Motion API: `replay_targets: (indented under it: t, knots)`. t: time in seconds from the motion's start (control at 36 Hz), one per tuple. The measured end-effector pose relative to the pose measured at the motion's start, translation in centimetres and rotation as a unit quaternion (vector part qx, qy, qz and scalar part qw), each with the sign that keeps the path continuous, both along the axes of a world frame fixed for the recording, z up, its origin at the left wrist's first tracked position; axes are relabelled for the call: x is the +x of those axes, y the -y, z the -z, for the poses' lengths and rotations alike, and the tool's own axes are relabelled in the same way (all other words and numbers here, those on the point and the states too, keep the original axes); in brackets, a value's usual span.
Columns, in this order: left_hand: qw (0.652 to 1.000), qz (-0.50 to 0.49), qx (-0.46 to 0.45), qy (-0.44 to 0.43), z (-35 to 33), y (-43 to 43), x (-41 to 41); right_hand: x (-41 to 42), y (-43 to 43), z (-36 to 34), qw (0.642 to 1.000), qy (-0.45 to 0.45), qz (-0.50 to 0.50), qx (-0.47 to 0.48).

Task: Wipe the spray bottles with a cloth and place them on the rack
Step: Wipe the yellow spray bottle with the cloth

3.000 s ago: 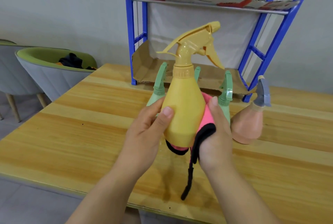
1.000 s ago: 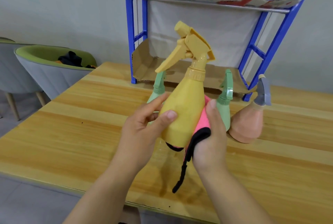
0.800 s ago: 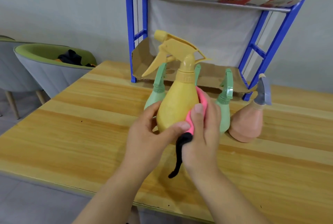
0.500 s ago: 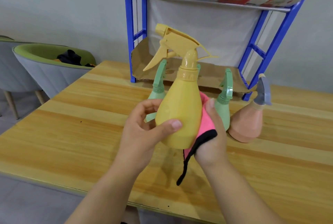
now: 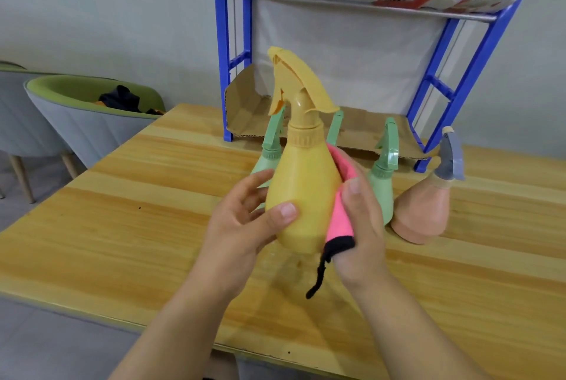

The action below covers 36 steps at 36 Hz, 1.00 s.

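One yellow spray bottle (image 5: 301,196) is held upright in the air above a wooden counter (image 5: 122,226), with its trigger head at the top. The left hand (image 5: 242,226) grips the bottle's rounded body, thumb across the front and fingers curled round the far side. The right hand (image 5: 361,226) clamps a pink cloth (image 5: 340,214) with a black edge against the bottle's right side, thumb on the cloth; a black strip dangles below the hand.

Just behind, three green spray bottles (image 5: 381,193) stand on the counter, partly hidden by the yellow one; only the trigger of the middle one shows. To their right stands a peach bottle (image 5: 422,211) with a grey-blue trigger.

At the back of the counter stands a blue metal rack (image 5: 459,79), its shelves lined with cardboard (image 5: 245,104). Off to the left is a grey and green chair (image 5: 76,122) with something dark lying on its seat.
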<state>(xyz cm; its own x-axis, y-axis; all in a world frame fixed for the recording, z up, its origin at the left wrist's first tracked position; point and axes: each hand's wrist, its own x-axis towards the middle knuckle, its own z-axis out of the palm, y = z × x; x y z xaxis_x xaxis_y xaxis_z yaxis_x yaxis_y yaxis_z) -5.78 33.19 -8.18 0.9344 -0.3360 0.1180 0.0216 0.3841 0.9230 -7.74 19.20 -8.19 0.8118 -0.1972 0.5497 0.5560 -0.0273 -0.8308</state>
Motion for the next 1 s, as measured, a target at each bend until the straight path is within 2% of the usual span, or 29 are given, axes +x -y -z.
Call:
replay_targets:
  t: [0.06, 0.08, 0.22, 0.31, 0.39, 0.44, 0.53, 0.67, 0.78, 0.89, 1.0]
  knots:
    - [1.000, -0.002, -0.010, -0.004, 0.1, 0.1, 0.0, 0.2, 0.2, -0.1, 0.988, -0.057, -0.090, 0.114]
    - [1.000, -0.003, -0.007, 0.001, 0.1, 0.2, 0.0, 0.3, 0.2, 0.0, 0.983, -0.071, -0.104, 0.134]
    - [0.999, 0.025, 0.021, 0.017, 0.0, 0.0, 0.2, 0.4, -0.6, 0.4, 0.987, -0.069, -0.033, 0.145]
    - [0.995, 0.052, 0.073, 0.037, -0.2, -0.3, 0.6, 0.6, -0.9, 1.0, 0.997, -0.048, 0.050, 0.021]
    - [0.992, 0.057, 0.105, 0.041, -0.2, -0.7, 0.9, 1.0, -0.7, 1.1, 0.990, -0.022, 0.105, -0.088]
    - [0.991, 0.040, 0.117, 0.047, 0.0, -0.9, 1.2, 1.1, -0.7, 0.9, 0.985, -0.003, 0.113, -0.128]
    - [0.995, -0.002, 0.088, 0.044, 0.3, -1.2, 1.4, 1.7, -0.9, 0.9, 0.984, -0.005, 0.093, -0.152]
    - [0.995, -0.040, 0.091, 0.032, 1.0, -2.2, 2.0, 2.5, -1.3, 1.3, 0.966, -0.084, 0.091, -0.227]
    - [0.991, -0.066, 0.112, 0.032, 1.4, -3.5, 2.7, 2.8, -1.5, 1.5, 0.928, -0.195, 0.113, -0.298]
    - [0.980, -0.104, 0.165, 0.033, 1.9, -4.9, 3.9, 3.1, -1.6, 1.5, 0.887, -0.258, 0.102, -0.370]
    - [0.950, -0.155, 0.268, 0.044, 2.9, -6.3, 5.6, 3.1, -1.5, 1.3, 0.857, -0.290, 0.101, -0.414]
